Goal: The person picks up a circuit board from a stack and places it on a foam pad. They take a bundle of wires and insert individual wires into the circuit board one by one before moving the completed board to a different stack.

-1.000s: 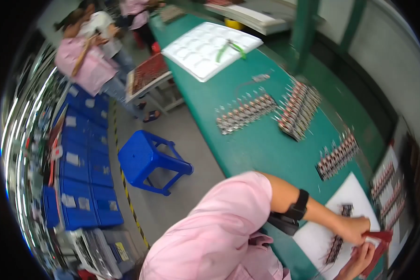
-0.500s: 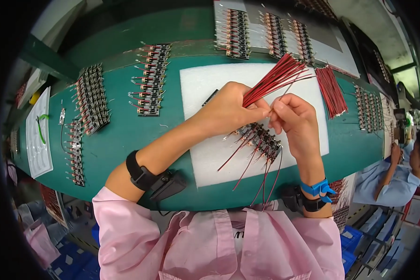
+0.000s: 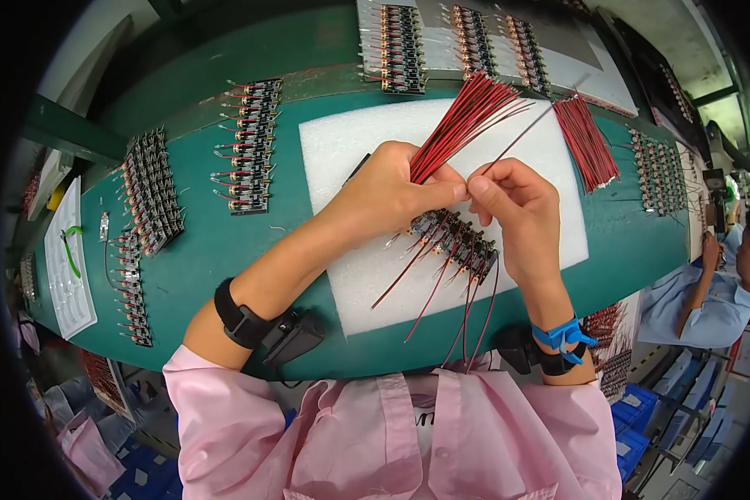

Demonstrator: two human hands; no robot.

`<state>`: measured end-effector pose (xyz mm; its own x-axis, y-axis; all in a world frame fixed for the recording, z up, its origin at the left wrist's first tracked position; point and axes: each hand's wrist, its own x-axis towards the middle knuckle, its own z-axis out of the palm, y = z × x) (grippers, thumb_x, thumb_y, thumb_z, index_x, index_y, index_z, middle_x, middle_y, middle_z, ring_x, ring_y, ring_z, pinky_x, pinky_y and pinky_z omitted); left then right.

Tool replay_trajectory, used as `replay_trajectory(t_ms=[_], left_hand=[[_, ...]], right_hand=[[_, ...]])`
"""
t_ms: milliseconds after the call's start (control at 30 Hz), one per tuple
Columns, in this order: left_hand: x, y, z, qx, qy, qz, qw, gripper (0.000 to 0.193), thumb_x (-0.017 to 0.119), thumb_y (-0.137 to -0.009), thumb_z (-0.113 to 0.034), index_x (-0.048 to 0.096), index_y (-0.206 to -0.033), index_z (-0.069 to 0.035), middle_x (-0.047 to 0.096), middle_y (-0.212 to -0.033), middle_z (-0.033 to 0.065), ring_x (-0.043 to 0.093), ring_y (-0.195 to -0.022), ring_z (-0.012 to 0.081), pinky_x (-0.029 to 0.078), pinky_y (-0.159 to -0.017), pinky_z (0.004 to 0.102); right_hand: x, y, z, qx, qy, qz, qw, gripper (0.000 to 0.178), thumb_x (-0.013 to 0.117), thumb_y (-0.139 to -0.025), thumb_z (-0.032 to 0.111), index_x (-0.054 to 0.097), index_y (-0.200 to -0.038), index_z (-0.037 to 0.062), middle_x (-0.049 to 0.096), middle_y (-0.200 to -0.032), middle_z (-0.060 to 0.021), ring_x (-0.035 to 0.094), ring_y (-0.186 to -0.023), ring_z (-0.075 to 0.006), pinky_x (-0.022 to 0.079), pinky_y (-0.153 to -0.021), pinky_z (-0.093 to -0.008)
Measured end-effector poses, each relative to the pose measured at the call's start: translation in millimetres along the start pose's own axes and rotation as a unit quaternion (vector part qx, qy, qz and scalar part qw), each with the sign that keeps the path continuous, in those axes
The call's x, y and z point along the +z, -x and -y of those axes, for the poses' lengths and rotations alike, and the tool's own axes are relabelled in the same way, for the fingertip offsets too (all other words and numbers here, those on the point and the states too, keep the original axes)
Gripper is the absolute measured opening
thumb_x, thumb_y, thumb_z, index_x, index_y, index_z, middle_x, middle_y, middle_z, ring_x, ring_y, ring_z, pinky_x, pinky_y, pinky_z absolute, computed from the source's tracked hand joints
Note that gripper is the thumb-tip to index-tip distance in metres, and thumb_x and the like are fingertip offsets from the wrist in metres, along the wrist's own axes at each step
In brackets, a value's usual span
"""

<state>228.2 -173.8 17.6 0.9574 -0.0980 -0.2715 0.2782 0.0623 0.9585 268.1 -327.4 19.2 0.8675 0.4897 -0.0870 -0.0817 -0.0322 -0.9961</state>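
Note:
A bundle of red and black wires (image 3: 467, 123) is gripped in my left hand (image 3: 404, 187), its loose ends fanning up and to the right. My right hand (image 3: 517, 200) pinches a single dark wire (image 3: 518, 138) between thumb and forefinger, close against the left fingertips. Below both hands, a panel of small circuit boards (image 3: 454, 243) rests on a white foam sheet (image 3: 367, 304). Several red and black wires hang from that panel toward me. Part of the panel is hidden behind my left hand.
Another wire bundle (image 3: 587, 146) lies right of the foam. Board panels (image 3: 250, 150) stand in rows on the green table (image 3: 217, 242), with more on a grey board (image 3: 433, 50) behind. Green cutters (image 3: 71, 250) lie at far left. A co-worker (image 3: 708, 283) sits at right.
The right hand now holds one wire angled out beyond the bundle toward the upper right. Both hands shift slightly left in the picture, as does the table scene.

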Motion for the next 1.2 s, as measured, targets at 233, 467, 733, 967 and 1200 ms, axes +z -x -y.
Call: replay_trajectory(t_ms=[233,467,733,967,1200], left_hand=[[1.7,-7.7,-6.0,0.038,0.004,0.001,0.999,0.017,0.060,-0.071,-0.018,0.055,-0.071,-0.002,0.042,-0.048,-0.0038,0.032,-0.038,0.0018,0.023,-0.034,0.0172],[2.5,-5.5,9.7,0.116,-0.072,-0.042,0.990,0.021,0.055,-0.060,-0.016,0.053,-0.066,0.003,0.052,-0.054,0.0114,0.049,-0.050,0.0129,0.040,-0.047,0.0311],[10.5,5.9,6.2,0.203,-0.068,-0.097,0.972,0.019,0.049,-0.058,-0.008,0.043,-0.050,0.008,0.041,-0.043,0.0177,0.043,-0.039,0.0167,0.035,-0.041,0.0339],[5.6,1.5,4.0,0.196,-0.068,-0.088,0.974,0.019,0.049,-0.057,-0.006,0.042,-0.048,0.009,0.044,-0.043,0.0181,0.045,-0.039,0.0176,0.036,-0.040,0.0336],[13.8,-11.6,12.5,0.232,0.007,-0.057,0.971,0.015,0.056,-0.054,-0.008,0.049,-0.051,0.005,0.046,-0.042,0.0118,0.044,-0.037,0.0156,0.034,-0.035,0.0306]], right_hand=[[-2.3,-7.1,1.8,0.001,-0.034,-0.028,0.999,0.009,0.056,-0.073,0.008,0.053,-0.073,0.0002,0.053,-0.067,-0.0032,0.046,-0.055,-0.0074,0.034,-0.049,-0.0182],[2.4,4.7,-3.7,-0.085,0.191,-0.087,0.974,0.009,0.055,-0.074,0.006,0.053,-0.068,-0.0011,0.046,-0.062,0.0021,0.039,-0.056,-0.0050,0.031,-0.049,-0.0170],[-0.4,11.4,-10.0,-0.129,0.179,-0.090,0.971,0.012,0.051,-0.077,0.013,0.050,-0.072,0.0019,0.043,-0.062,0.0022,0.033,-0.054,-0.0043,0.025,-0.048,-0.0173],[4.1,7.8,-4.3,-0.145,0.205,-0.083,0.965,0.013,0.052,-0.076,0.011,0.047,-0.068,0.0020,0.043,-0.062,0.0015,0.032,-0.053,-0.0045,0.024,-0.047,-0.0175],[-18.8,-1.1,-15.6,-0.133,0.112,-0.052,0.983,0.012,0.050,-0.077,0.011,0.044,-0.070,0.0030,0.039,-0.060,0.0015,0.033,-0.052,-0.0050,0.027,-0.047,-0.0178]])
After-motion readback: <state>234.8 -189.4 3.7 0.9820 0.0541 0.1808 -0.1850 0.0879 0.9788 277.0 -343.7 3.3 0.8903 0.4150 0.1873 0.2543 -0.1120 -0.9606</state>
